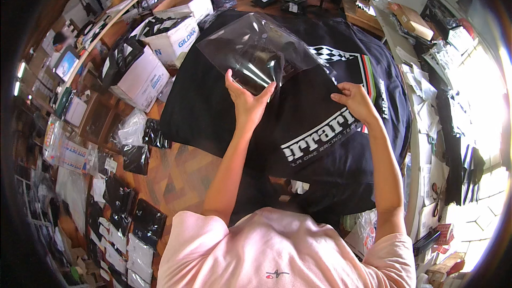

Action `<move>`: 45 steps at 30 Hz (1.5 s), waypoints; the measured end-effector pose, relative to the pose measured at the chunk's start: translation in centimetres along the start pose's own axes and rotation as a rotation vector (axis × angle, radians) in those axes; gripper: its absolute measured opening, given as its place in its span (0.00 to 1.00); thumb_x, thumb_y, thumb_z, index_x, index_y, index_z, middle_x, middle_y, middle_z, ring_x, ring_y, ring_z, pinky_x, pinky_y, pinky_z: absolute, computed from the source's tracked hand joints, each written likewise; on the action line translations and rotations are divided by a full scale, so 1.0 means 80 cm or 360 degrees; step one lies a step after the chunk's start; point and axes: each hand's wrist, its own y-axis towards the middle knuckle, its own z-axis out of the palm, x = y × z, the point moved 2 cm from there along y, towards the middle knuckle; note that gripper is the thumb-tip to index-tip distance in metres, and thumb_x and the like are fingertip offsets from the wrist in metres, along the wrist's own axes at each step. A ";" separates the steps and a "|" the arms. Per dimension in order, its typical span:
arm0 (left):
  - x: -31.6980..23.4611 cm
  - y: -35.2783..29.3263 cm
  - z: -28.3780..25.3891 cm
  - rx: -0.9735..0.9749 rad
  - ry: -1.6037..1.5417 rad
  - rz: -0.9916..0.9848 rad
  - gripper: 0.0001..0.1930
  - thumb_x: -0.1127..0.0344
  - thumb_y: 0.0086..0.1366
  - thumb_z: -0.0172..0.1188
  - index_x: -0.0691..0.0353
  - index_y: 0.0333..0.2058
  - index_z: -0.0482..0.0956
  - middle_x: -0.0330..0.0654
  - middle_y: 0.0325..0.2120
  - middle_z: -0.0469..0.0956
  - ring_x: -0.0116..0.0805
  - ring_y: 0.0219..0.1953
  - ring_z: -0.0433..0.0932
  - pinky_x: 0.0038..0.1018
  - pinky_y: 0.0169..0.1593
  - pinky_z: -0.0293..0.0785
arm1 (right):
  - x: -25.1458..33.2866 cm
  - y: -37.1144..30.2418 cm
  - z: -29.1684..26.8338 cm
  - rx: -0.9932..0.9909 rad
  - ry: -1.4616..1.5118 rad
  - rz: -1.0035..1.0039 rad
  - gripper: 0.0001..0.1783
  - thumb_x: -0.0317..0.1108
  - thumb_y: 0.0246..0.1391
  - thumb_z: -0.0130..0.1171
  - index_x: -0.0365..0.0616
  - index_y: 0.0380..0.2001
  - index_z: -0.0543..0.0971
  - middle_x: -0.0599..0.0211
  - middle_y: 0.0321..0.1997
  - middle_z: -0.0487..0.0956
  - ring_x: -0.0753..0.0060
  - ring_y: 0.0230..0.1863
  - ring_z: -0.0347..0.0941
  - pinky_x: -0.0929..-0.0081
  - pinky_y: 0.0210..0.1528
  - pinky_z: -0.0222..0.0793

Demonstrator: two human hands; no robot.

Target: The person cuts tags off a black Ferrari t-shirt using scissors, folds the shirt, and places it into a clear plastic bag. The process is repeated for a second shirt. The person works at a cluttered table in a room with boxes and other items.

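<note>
A clear plastic bag [245,37] spreads over the black cloth in front of me, wrinkled and shining with glare. My left hand [248,104] grips its near part, thumb and fingers set wide around the curved film. At the bag's right corner, the thumb and fingertips of my right hand [354,101] pinch the edge. Beneath both hands lies a large black cloth [197,112], printed with white lettering, a checkered pattern and coloured stripes. It covers the work surface and hangs over the near side. The fingertips under the film are partly hidden by glare.
White cardboard boxes [141,77] holding black packages stand at the left. Wrapped packages [149,221] lie in rows at lower left. Along the right runs a bench with papers [418,82] and scissors [436,192]. More black packages [293,2] lie on the far floor.
</note>
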 end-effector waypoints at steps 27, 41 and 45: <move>0.069 0.050 -0.012 -0.0146 -0.1913 -0.0517 0.30 0.74 0.63 0.48 0.68 0.59 0.43 0.55 0.50 0.68 0.37 0.50 0.71 0.32 0.53 0.68 | 0.111 0.036 0.180 0.0238 -0.1046 -0.1229 0.32 0.46 0.58 0.45 0.39 0.61 0.56 0.55 0.66 0.54 0.56 0.69 0.44 0.53 0.67 0.37; 0.037 0.099 0.017 0.0057 -0.1590 -0.0401 0.30 0.75 0.57 0.59 0.68 0.55 0.55 0.46 0.37 0.78 0.34 0.39 0.77 0.26 0.46 0.71 | 0.054 -0.207 0.078 -0.0716 0.1803 0.0581 0.26 0.23 0.55 0.51 0.36 0.56 0.58 0.53 0.44 0.71 0.57 0.44 0.73 0.59 0.51 0.70; 0.049 0.086 0.010 -0.0385 -0.0818 -0.0366 0.42 0.70 0.51 0.65 0.69 0.59 0.47 0.56 0.53 0.63 0.43 0.53 0.67 0.32 0.55 0.63 | 0.063 -0.198 0.089 -0.0669 0.2002 0.0621 0.20 0.24 0.54 0.50 0.35 0.51 0.63 0.58 0.41 0.73 0.62 0.42 0.73 0.61 0.50 0.71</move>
